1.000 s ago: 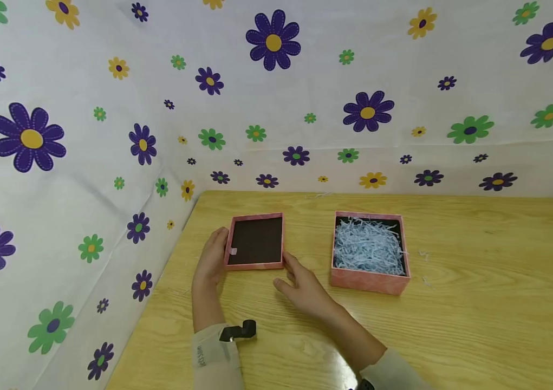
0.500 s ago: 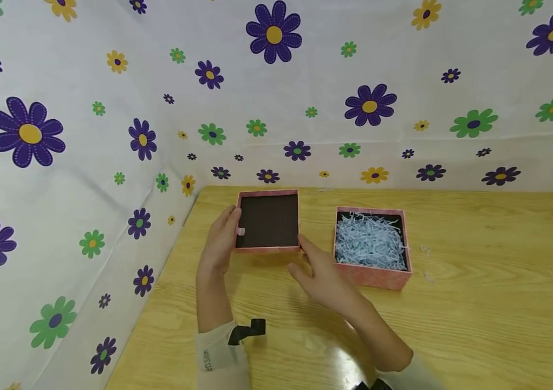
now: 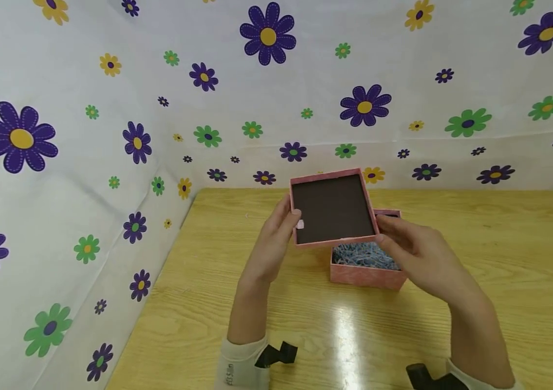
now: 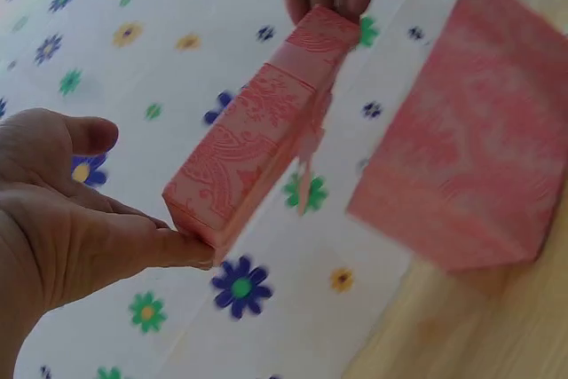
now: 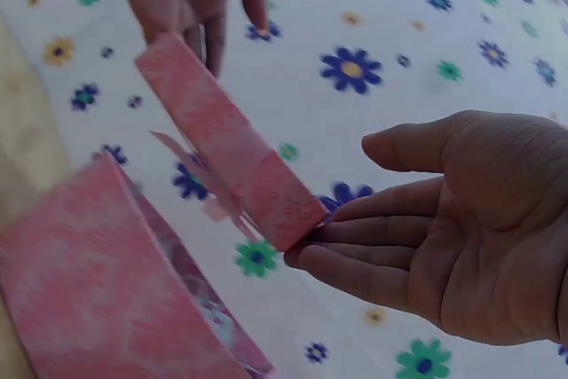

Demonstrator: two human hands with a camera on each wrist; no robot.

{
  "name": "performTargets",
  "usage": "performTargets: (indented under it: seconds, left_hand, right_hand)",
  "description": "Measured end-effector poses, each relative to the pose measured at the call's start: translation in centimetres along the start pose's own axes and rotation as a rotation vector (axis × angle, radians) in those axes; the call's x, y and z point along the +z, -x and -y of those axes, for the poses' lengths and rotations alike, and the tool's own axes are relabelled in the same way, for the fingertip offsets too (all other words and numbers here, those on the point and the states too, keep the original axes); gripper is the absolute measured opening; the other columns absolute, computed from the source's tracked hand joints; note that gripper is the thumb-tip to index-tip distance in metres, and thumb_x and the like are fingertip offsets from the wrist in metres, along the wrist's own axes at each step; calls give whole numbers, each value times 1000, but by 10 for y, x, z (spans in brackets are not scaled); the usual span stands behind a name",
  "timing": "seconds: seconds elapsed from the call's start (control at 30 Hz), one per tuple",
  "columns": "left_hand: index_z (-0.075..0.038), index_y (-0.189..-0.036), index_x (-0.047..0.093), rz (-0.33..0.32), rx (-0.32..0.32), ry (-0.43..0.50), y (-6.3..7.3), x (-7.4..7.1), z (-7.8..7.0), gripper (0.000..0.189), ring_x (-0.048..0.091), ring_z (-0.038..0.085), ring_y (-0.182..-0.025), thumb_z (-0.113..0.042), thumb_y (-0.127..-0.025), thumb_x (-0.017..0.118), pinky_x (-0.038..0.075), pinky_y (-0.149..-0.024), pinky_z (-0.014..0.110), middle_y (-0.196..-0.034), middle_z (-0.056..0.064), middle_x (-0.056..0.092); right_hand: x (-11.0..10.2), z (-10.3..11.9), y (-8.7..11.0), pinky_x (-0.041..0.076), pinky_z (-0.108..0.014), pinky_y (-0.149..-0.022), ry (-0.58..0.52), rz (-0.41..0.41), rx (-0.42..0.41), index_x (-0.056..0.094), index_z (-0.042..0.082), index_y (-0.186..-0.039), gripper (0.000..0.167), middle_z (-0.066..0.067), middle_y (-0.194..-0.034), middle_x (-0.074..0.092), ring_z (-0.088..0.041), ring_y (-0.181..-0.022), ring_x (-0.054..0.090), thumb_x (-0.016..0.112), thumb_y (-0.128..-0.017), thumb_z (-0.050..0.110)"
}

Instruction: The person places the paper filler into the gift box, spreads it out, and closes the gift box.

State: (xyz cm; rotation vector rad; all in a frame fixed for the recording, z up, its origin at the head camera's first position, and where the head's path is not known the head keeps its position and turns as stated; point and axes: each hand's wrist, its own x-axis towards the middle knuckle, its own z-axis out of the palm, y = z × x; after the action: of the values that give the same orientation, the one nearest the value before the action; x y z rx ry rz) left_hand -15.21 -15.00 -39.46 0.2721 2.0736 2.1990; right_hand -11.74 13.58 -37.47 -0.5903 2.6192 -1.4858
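Note:
A shallow pink lid (image 3: 334, 208) with a dark lining and a small pale tab hangs tilted in the air, its inside facing up. Straight fingers of my left hand (image 3: 268, 244) touch its left side from below; the thumb stands apart in the left wrist view. My right hand (image 5: 461, 228) supports the opposite corner on nearly straight fingers, its thumb also off the lid. A pink ribbon (image 5: 222, 193) dangles from the lid's underside. Behind and below the lid, a pink box (image 3: 366, 276) stands on the table, filled with blue shredded paper (image 3: 366, 254) and partly hidden by the lid and right hand.
The wood-grain table (image 3: 198, 303) runs up to a white flowered cloth (image 3: 237, 59) at the back and left. A bright reflection lies on the tabletop in front of the box.
Both hands have lifted the lid and carried it to the right, from the table's left part to over the box's back left. It has tilted and now hides part of the shredded paper.

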Motion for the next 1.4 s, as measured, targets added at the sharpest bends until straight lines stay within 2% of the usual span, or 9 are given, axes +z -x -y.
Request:
performTargets:
  seconds: [0.13,0.37,0.57,0.8,1.0,1.1,1.17,1.3,1.4]
  left_hand:
    - [-9,-170,14,53,6,-6,-1,21,7,66,15,16,-162,-28,-115,45,20,-129,41,-177,3,16]
    - [-11,-171,14,105,-19,2,0,45,14,67,13,13,-161,-27,-114,47,18,-129,40,-177,-1,14]
    - [-21,-172,10,136,109,14,-2,55,17,69,15,13,-161,-18,-114,48,25,-126,35,-177,-4,14]
    - [-29,-170,16,12,246,-87,4,54,12,70,39,18,-153,-11,-112,50,42,-117,35,-163,4,40]
    - [-29,-164,41,-71,290,-155,8,49,5,54,52,21,-137,-19,-113,51,51,-109,35,-136,10,53]
    - [-19,-155,53,-44,304,-14,8,48,3,41,53,27,-138,-23,-114,48,50,-112,44,-141,12,53]
    - [-9,-142,54,-25,303,56,8,49,3,34,51,29,-143,-28,-115,44,45,-115,50,-148,12,51]
    - [-1,-122,48,-22,278,37,5,54,7,40,37,19,-154,-39,-116,38,33,-124,49,-164,0,42]
    - [-3,-131,49,-20,255,33,2,59,14,32,28,16,-158,-28,-116,35,24,-128,47,-169,-11,33]
  right_hand:
    - [-23,-10,12,51,-10,-87,65,-26,24,56,-2,-150,48,-21,-144,64,-31,-123,68,57,-111,26]
    - [-43,-21,20,55,-19,-80,104,-22,129,50,-2,-155,55,-17,-122,75,-12,-101,74,54,-112,32]
    - [-41,-25,17,54,-25,-71,138,-75,186,43,0,-160,60,-18,-115,74,-23,-93,73,54,-112,34]
    - [-41,-26,20,50,-27,-64,146,-200,164,48,7,-159,56,-20,-115,70,-13,-85,68,58,-110,33]
    - [-42,-25,20,58,-49,-98,-24,-195,126,51,8,-157,52,-19,-132,68,0,-106,67,42,-115,37]
    - [-39,-25,18,51,-43,-111,-146,-215,36,53,4,-153,50,-14,-140,64,1,-117,65,34,-117,32]
    - [-38,-26,18,48,-23,-109,-202,-229,-30,53,2,-151,49,-9,-143,60,-1,-124,62,32,-117,29]
    - [-34,-25,17,43,-11,-105,-285,-222,-72,57,-2,-141,48,-4,-143,55,-3,-129,57,29,-117,29]
    - [-32,-25,13,46,-11,-103,-307,-217,-8,57,-6,-131,46,-9,-143,53,-4,-128,56,35,-117,31]
